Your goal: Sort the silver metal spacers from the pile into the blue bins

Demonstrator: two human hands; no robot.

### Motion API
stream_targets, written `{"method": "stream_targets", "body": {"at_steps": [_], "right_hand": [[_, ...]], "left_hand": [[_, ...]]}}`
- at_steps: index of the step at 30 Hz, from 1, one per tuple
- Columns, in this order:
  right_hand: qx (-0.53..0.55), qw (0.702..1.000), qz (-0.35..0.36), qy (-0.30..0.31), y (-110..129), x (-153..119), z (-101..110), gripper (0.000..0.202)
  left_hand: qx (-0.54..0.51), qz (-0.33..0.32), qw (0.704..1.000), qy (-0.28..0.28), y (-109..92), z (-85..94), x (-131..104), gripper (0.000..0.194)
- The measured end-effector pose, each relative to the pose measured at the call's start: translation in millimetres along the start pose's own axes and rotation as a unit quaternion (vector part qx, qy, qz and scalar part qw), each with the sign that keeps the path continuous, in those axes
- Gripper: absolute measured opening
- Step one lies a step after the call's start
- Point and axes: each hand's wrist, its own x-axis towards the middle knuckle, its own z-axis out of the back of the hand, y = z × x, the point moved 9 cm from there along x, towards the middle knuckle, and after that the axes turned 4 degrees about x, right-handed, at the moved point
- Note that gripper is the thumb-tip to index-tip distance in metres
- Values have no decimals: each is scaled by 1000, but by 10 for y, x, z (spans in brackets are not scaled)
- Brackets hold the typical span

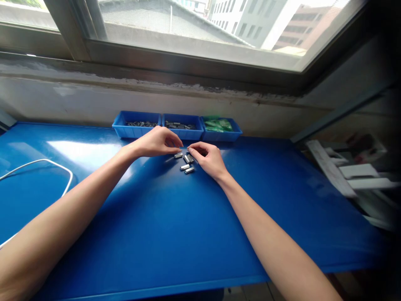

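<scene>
Several small silver-and-black metal pieces (188,159) lie in a loose group on the blue table (175,225). My left hand (159,142) hovers over the left side of the group, fingers curved and thumb a little apart from them, with nothing visible between them. Just below its fingertips lies one small piece (178,155). From the right, my right hand (209,158) reaches to the far side of the group, thumb and forefinger pinched together. Whatever is between those fingertips is too small to make out. Two more pieces (189,170) lie nearest to me.
Against the wall stand three blue bins: the left bin (138,131) with small metal parts, the middle bin (184,134) with dark and silver pieces, the right bin (223,136) with green plastic packets. A white cable (67,171) curves at left. White objects (360,171) stand at right.
</scene>
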Motion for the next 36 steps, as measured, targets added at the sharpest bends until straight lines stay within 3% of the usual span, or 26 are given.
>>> {"method": "stream_targets", "body": {"at_steps": [3, 8, 16, 25, 32, 34, 36], "right_hand": [[3, 1000, 2, -3, 20, -2, 3, 20], [2, 1000, -1, -4, 32, 0, 3, 20], [2, 1000, 2, -3, 13, 9, -6, 20], [-1, 1000, 2, 2, 19, 1, -5, 20], [2, 1000, -1, 4, 9, 5, -11, 20], [0, 1000, -2, 2, 6, 6, -7, 20], [-2, 1000, -4, 0, 4, 6, -1, 20]], "left_hand": [[86, -44, 993, 72, -60, -134, -22, 30], [127, -46, 989, 59, -10, -174, 6, 34], [16, -3, 1000, 9, -9, -45, 19, 40], [-35, 10, 999, 15, 41, -70, 6, 27], [-70, 19, 997, -38, 41, 17, 3, 24], [-92, 35, 992, -85, 70, 109, 5, 29], [-113, 59, 976, -174, 146, 261, -20, 36]]}}
